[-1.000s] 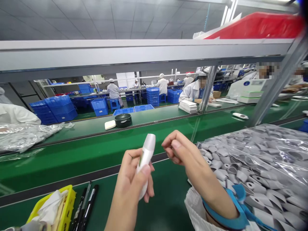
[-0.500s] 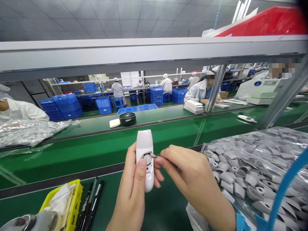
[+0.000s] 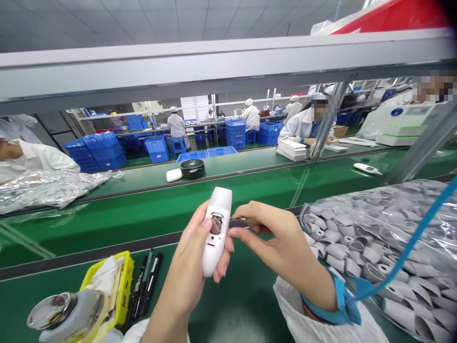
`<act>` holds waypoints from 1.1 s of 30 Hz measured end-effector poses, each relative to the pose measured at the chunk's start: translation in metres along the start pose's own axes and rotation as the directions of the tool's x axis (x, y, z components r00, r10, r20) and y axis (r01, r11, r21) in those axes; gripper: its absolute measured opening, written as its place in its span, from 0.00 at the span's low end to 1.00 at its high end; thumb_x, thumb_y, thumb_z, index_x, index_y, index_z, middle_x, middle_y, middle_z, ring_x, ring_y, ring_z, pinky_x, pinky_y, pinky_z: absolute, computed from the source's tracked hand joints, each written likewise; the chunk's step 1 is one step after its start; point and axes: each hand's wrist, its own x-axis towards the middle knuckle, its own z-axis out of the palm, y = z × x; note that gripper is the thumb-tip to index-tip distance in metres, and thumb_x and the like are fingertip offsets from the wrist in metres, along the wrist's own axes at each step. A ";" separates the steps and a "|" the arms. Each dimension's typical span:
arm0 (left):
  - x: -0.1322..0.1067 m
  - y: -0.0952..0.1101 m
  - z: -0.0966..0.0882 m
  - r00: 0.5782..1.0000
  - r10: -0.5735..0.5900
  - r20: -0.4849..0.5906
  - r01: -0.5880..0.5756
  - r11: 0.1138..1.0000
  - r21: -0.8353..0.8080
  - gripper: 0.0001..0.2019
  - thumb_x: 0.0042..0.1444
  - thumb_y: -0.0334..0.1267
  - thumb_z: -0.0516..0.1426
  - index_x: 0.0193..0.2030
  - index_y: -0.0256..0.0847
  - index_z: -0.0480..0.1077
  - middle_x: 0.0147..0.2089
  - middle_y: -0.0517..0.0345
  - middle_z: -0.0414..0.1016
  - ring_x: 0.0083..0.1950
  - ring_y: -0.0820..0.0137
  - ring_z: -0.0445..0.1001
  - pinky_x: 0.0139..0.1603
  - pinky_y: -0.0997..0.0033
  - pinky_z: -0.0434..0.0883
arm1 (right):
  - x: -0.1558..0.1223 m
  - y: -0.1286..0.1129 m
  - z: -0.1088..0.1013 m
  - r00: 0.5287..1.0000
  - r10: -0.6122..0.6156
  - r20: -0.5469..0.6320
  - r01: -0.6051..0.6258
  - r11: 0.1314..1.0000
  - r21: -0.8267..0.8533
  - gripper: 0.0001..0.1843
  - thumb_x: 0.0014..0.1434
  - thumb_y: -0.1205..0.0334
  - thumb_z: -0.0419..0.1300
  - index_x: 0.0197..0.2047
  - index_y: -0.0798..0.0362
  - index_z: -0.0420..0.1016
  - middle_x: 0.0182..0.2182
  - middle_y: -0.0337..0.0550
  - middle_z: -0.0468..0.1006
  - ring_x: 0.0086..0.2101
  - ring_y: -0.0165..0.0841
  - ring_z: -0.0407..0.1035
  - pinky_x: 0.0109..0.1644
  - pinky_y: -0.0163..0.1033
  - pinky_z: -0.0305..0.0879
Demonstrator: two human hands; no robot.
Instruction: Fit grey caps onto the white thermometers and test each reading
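Basket (image 3: pixel 126 289): yellow, at left on the counter (image 3: pixel 243 312); contains white tissue (image 3: pixel 107 277). Bag (image 3: pixel 424 195): clear, at right; contains many grey shells (image 3: pixel 342 245). The device (image 3: pixel 213 251) is above the counter, between both containers. Its round recess, turned into view, contains a metal disc (image 3: pixel 216 225). Long axis: steep, tapered cap end up, leaning slightly right. The left hand (image 3: pixel 191 259) grips the device. The right hand (image 3: pixel 278 238) pinches a thin dark piece (image 3: pixel 238 222) beside its right edge.
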 end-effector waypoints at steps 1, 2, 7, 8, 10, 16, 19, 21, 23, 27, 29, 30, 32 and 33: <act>0.000 0.001 -0.001 1.000 -0.016 0.009 0.016 1.000 0.009 0.15 0.68 0.44 0.52 0.57 0.39 0.65 0.26 0.63 0.72 0.17 0.80 0.62 0.17 0.83 0.61 | 0.000 0.000 0.000 0.997 -0.074 0.002 0.074 0.997 -0.018 0.03 0.68 0.67 0.61 0.44 0.54 0.76 0.28 0.36 0.78 0.26 0.26 0.67 0.30 0.31 0.61; 0.000 0.002 -0.002 0.999 -0.035 0.035 0.034 0.999 0.016 0.18 0.67 0.42 0.52 0.61 0.38 0.64 0.26 0.63 0.72 0.17 0.80 0.62 0.17 0.83 0.61 | 0.000 0.001 0.000 0.989 -0.147 0.021 0.147 0.989 -0.023 0.07 0.68 0.69 0.59 0.48 0.53 0.76 0.29 0.37 0.79 0.27 0.27 0.69 0.32 0.32 0.63; -0.004 0.002 -0.002 0.984 -0.109 0.138 0.103 0.993 0.049 0.34 0.60 0.34 0.53 0.74 0.38 0.53 0.31 0.61 0.73 0.21 0.79 0.65 0.22 0.80 0.66 | 0.002 0.004 0.000 0.957 -0.290 0.008 0.289 0.952 -0.100 0.10 0.68 0.74 0.56 0.46 0.54 0.76 0.28 0.37 0.80 0.27 0.28 0.71 0.31 0.34 0.64; -0.005 0.002 -0.001 0.983 -0.121 0.137 0.114 0.992 0.058 0.36 0.60 0.33 0.53 0.75 0.40 0.51 0.31 0.61 0.73 0.21 0.79 0.65 0.23 0.80 0.67 | 0.002 0.003 0.000 0.954 -0.299 -0.013 0.297 0.950 -0.100 0.09 0.67 0.74 0.56 0.44 0.54 0.76 0.26 0.36 0.79 0.26 0.28 0.71 0.30 0.34 0.63; -0.007 0.001 0.001 0.980 -0.140 0.138 0.134 0.989 0.056 0.37 0.61 0.32 0.52 0.77 0.43 0.49 0.32 0.60 0.73 0.22 0.78 0.66 0.24 0.79 0.67 | 0.001 0.001 0.001 0.957 -0.283 -0.064 0.281 0.959 -0.047 0.09 0.67 0.74 0.57 0.40 0.53 0.75 0.24 0.36 0.78 0.25 0.28 0.71 0.29 0.33 0.64; -0.015 0.003 0.008 0.990 -0.080 0.114 0.081 0.997 -0.008 0.39 0.62 0.33 0.54 0.78 0.58 0.47 0.35 0.60 0.75 0.27 0.75 0.70 0.27 0.78 0.69 | -0.007 -0.012 0.003 0.937 -0.028 -0.349 0.061 0.995 0.084 0.08 0.62 0.73 0.65 0.40 0.49 0.78 0.26 0.36 0.78 0.22 0.26 0.68 0.24 0.33 0.64; -0.018 0.002 0.013 0.998 -0.032 0.055 0.033 0.999 -0.005 0.41 0.63 0.33 0.54 0.79 0.58 0.42 0.30 0.63 0.72 0.26 0.75 0.68 0.28 0.78 0.69 | -0.010 -0.018 0.001 0.930 -0.117 -0.347 0.135 0.990 0.028 0.14 0.61 0.77 0.64 0.44 0.47 0.77 0.27 0.35 0.80 0.27 0.27 0.75 0.29 0.32 0.69; -0.019 0.001 0.017 1.000 -0.022 -0.012 0.022 1.000 0.004 0.40 0.63 0.33 0.54 0.79 0.57 0.43 0.27 0.64 0.70 0.26 0.74 0.67 0.28 0.78 0.68 | -0.010 -0.021 -0.001 0.938 -0.192 -0.289 0.190 0.981 -0.035 0.15 0.61 0.77 0.64 0.45 0.47 0.77 0.27 0.36 0.81 0.29 0.28 0.76 0.32 0.32 0.71; -0.021 0.001 0.021 0.997 -0.028 -0.076 0.029 1.000 0.006 0.39 0.63 0.32 0.55 0.78 0.61 0.47 0.28 0.64 0.70 0.26 0.74 0.66 0.28 0.79 0.68 | -0.011 -0.023 -0.001 0.939 -0.227 -0.259 0.193 0.970 -0.151 0.10 0.62 0.74 0.65 0.42 0.48 0.77 0.28 0.38 0.82 0.28 0.29 0.75 0.30 0.32 0.70; -0.022 0.000 0.023 0.990 0.008 -0.139 0.001 0.998 0.068 0.34 0.65 0.34 0.55 0.74 0.65 0.56 0.30 0.63 0.70 0.27 0.73 0.65 0.28 0.78 0.69 | -0.012 -0.026 0.004 0.951 -0.277 -0.141 0.219 0.920 -0.326 0.09 0.68 0.70 0.59 0.38 0.50 0.79 0.24 0.39 0.80 0.21 0.29 0.70 0.24 0.35 0.64; -0.022 -0.001 0.022 0.985 0.075 -0.152 -0.054 0.990 0.134 0.32 0.65 0.37 0.57 0.74 0.63 0.57 0.32 0.62 0.71 0.27 0.72 0.64 0.27 0.78 0.69 | -0.012 -0.026 0.009 0.954 -0.279 -0.114 0.231 0.920 -0.318 0.11 0.68 0.71 0.57 0.36 0.51 0.78 0.22 0.39 0.78 0.21 0.29 0.70 0.24 0.36 0.63; -0.021 -0.002 0.022 0.983 0.102 -0.153 -0.077 0.984 0.163 0.32 0.65 0.38 0.57 0.74 0.63 0.57 0.33 0.62 0.71 0.27 0.72 0.63 0.27 0.77 0.69 | -0.011 -0.025 0.012 0.960 -0.245 -0.135 0.204 0.943 -0.264 0.11 0.68 0.71 0.57 0.36 0.51 0.77 0.22 0.38 0.77 0.21 0.29 0.71 0.24 0.35 0.63; -0.021 -0.003 0.021 0.979 0.130 -0.156 -0.097 0.974 0.203 0.33 0.65 0.37 0.57 0.75 0.63 0.56 0.35 0.62 0.72 0.27 0.72 0.63 0.27 0.77 0.70 | -0.009 -0.025 0.016 0.981 -0.058 -0.183 0.060 0.998 0.005 0.07 0.67 0.68 0.60 0.35 0.50 0.75 0.23 0.36 0.75 0.20 0.28 0.72 0.23 0.34 0.65; -0.021 -0.004 0.021 0.978 0.139 -0.153 -0.104 0.970 0.218 0.34 0.65 0.35 0.56 0.75 0.64 0.55 0.35 0.62 0.73 0.27 0.72 0.64 0.28 0.77 0.70 | -0.008 -0.024 0.018 0.982 0.089 -0.166 -0.053 0.976 0.211 0.07 0.66 0.65 0.63 0.35 0.49 0.72 0.24 0.35 0.74 0.19 0.27 0.71 0.21 0.33 0.66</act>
